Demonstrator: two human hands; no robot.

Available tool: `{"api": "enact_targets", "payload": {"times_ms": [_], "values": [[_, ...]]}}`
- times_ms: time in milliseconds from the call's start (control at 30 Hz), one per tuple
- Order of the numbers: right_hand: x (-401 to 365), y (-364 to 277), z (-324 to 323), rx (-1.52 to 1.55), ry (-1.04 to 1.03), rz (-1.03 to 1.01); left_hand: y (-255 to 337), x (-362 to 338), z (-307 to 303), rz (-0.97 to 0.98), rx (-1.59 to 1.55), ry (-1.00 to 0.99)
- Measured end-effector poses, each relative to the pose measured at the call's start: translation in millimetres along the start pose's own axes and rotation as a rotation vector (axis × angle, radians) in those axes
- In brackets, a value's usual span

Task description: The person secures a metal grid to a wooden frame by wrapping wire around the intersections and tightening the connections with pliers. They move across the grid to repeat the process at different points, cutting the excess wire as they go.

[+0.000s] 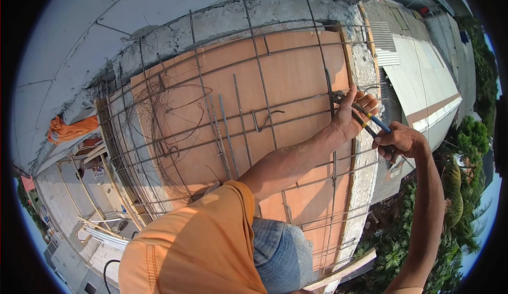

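Note:
My right hand (401,140) is closed around the handles of a long pair of pliers or cutters (370,125), one grip blue, the other dark with yellow. The tool's head reaches the bar grid near its right side, by a crossing of bars (334,94). Beside that head is my left hand (352,111), thumb extended and fingers loosely curled apart from it, palm partly showing. It touches or nearly touches the tool; whether it holds wire is too small to tell. Under both lies a steel rebar grid (268,103) over orange-brown plywood (296,66).
Tangled thin wire (164,103) lies on the grid's left part. Rough concrete edges (365,72) border the panel, with corrugated roofs (418,88) and trees (407,241) below at right. An orange cloth (73,130) and timber poles (114,188) are at left.

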State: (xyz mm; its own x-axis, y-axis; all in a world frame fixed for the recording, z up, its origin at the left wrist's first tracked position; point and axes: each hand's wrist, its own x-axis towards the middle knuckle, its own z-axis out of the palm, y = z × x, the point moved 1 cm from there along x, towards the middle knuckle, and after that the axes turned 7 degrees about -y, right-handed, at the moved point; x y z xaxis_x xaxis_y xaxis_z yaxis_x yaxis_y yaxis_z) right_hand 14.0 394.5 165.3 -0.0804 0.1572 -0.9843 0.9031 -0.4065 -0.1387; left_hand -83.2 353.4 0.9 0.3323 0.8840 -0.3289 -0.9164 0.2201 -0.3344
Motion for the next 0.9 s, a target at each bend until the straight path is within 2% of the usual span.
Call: {"api": "enact_targets", "payload": {"times_ms": [100,133,167,200,233,300,433,500,567,600,667,700,767,800,900], "values": [[-2.9,-0.8,8.2,-0.002,0.068,0.057,2.9,3.9,-5.3,0.006,-0.018,-0.072],[-3.1,-0.5,16.1,-0.483,0.3,-0.03,0.7,6.2,-6.2,0.008,-0.06,0.032],[-4.6,-3.3,27.9,-0.967,0.531,-0.123,-0.5,6.5,-2.5,0.002,-0.061,0.033],[-8.6,-8.7,51.6,-1.092,0.749,-0.049,-0.3,6.9,0.1,0.02,-0.045,0.074],[-10.4,-14.7,67.4,-1.157,0.751,0.023,0.6,6.0,3.1,0.039,-0.031,0.117],[11.2,26.1,80.8,-1.599,1.21,-0.1,0.7,4.8,10.4,0.016,-0.036,0.145],[27.2,53.4,40.5,-1.644,1.359,-0.231,2.1,9.2,11.7,0.023,0.029,0.184],[26.0,45.1,24.5,-1.583,1.246,-0.212,-2.1,12.1,14.5,0.069,-0.079,0.176],[14.2,28.7,12.7,-1.416,1.046,-0.318,-3.5,11.6,11.1,0.082,-0.088,0.161],[8.5,19.3,7.4,-1.412,1.045,-0.32,-2.9,5.8,6.0,0.074,-0.095,0.123],[2.2,3.2,-2.0,-0.927,0.42,-0.127,0.7,-7.9,-4.7,0.012,-0.032,0.051],[-5.1,-4.8,-2.8,-0.927,0.42,-0.128,3.1,-8.0,-6.7,0.013,-0.032,0.05],[-13.9,-13.8,-0.6,-0.186,0.055,-0.053,8.7,-9.1,-1.7,-0.018,0.01,-0.165],[-14.5,-11.0,-1.8,-0.079,-0.02,-0.066,8.3,-10.6,7.8,0.015,0.017,-0.043],[-13.2,1.9,1.0,0.07,-0.024,-0.09,7.5,-4.2,8.1,-0.019,0.004,-0.021]]}}
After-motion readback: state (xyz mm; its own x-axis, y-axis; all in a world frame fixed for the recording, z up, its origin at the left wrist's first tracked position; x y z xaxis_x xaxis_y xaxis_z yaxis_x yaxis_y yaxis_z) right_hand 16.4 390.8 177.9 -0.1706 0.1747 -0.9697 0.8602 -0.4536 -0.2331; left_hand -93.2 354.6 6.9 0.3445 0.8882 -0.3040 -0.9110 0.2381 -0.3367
